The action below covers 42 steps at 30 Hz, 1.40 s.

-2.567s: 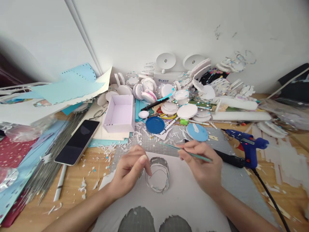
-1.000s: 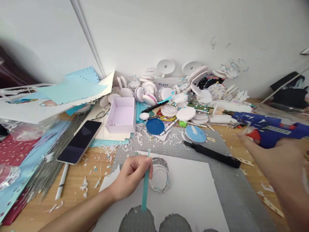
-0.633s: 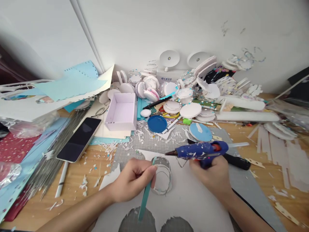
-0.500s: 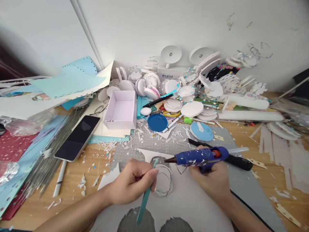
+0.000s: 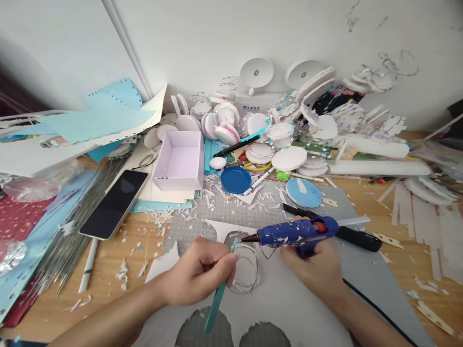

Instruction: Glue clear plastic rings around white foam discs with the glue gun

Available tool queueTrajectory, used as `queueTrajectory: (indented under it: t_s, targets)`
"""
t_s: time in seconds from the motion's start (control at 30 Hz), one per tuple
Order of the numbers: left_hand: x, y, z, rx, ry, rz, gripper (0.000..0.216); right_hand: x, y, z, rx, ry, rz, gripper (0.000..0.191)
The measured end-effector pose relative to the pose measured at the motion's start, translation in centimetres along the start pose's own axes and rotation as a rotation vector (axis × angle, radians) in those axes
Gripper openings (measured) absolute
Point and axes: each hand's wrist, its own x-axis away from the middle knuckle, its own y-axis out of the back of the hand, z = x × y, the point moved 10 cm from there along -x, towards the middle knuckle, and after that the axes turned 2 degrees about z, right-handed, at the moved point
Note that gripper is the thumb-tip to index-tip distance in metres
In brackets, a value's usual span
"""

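Pinched in my left hand point(image 5: 204, 270) is a pair of teal tweezers point(image 5: 216, 306), its tip pointing up and away from me. A tiny light-blue piece point(image 5: 236, 241) shows at the tip. My right hand point(image 5: 316, 270) is wrapped round a blue hot glue gun point(image 5: 296, 233) flecked with white, a clear glue stick point(image 5: 354, 220) sticking out of its back. The brown nozzle sits right by the tweezers' tip; whether they touch I cannot tell. Below lies a coiled ring of wire point(image 5: 257, 277) with small bits on it, resting on a cut white sheet point(image 5: 289, 303).
A grey cutting mat point(image 5: 376, 279) carries paper scraps, a blue lid point(image 5: 236, 180) and a black cutter point(image 5: 358, 238). Left are a phone point(image 5: 114, 205) and a lilac box point(image 5: 179, 164). White discs point(image 5: 289, 158) pile up at the back. The gun's cord point(image 5: 379, 311) trails right.
The glue gun has moved slightly left, bringing its nozzle closer to the tweezers' tip. My left hand keeps its hold almost unmoved. The view has shifted a little.
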Motion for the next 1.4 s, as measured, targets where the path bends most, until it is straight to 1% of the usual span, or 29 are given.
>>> queueTrajectory:
  t_s: [0.33,0.63,0.77,0.83,0.9,0.93,1.0,1.03,1.07,1.13,1.23,1.3,1.37,1.4]
  targets:
    - [-0.1,0.1,0.0,-0.01,0.001,-0.011,0.046,0.2,-0.7,-0.9,-0.074,-0.064,0.05,0.006]
    - [-0.1,0.0,0.0,-0.011,-0.006,-0.001,0.046,0.3,-0.5,-0.9,-0.048,-0.083,-0.002,0.008]
    - [-0.1,-0.1,0.0,-0.01,-0.01,0.009,0.047,0.2,-0.6,0.0,0.01,-0.019,0.012,0.009]
    - [-0.1,-0.1,0.1,-0.014,-0.001,0.006,0.048,-0.1,-0.2,0.4,0.054,0.024,-0.018,0.009]
    - [0.0,0.0,0.2,-0.015,0.006,-0.002,0.049,-0.4,1.1,0.1,0.122,0.005,-0.106,0.006]
    - [0.0,0.1,0.2,-0.012,0.008,-0.008,0.05,-0.6,2.1,-0.4,0.168,-0.029,-0.163,0.011]
    - [0.1,0.3,0.2,0.001,0.012,-0.017,0.053,-0.9,4.5,-1.9,0.27,-0.142,-0.263,0.029]
    - [0.1,0.4,0.2,0.009,0.018,-0.023,0.054,-1.0,5.8,-2.9,0.322,-0.204,-0.299,0.037]
    - [0.1,0.5,0.2,0.02,0.027,-0.028,0.056,-1.2,7.1,-4.0,0.369,-0.265,-0.306,0.041]
    - [0.2,0.7,0.3,0.049,0.046,-0.036,0.058,-1.1,10.0,-6.2,0.473,-0.358,-0.339,0.039]
    - [0.2,0.8,0.4,0.101,0.069,-0.046,0.06,-0.7,13.8,-8.6,0.664,-0.393,-0.404,0.025]
    - [0.2,1.0,0.5,0.146,0.077,-0.059,0.059,-0.5,14.9,-10.6,0.717,-0.406,-0.37,0.018]
    - [0.2,1.1,0.9,0.203,0.095,-0.075,0.059,-0.3,14.7,-12.8,0.702,-0.426,-0.291,0.019]
    - [0.3,1.1,1.1,0.233,0.106,-0.084,0.059,-0.2,14.4,-13.5,0.689,-0.412,-0.265,0.019]
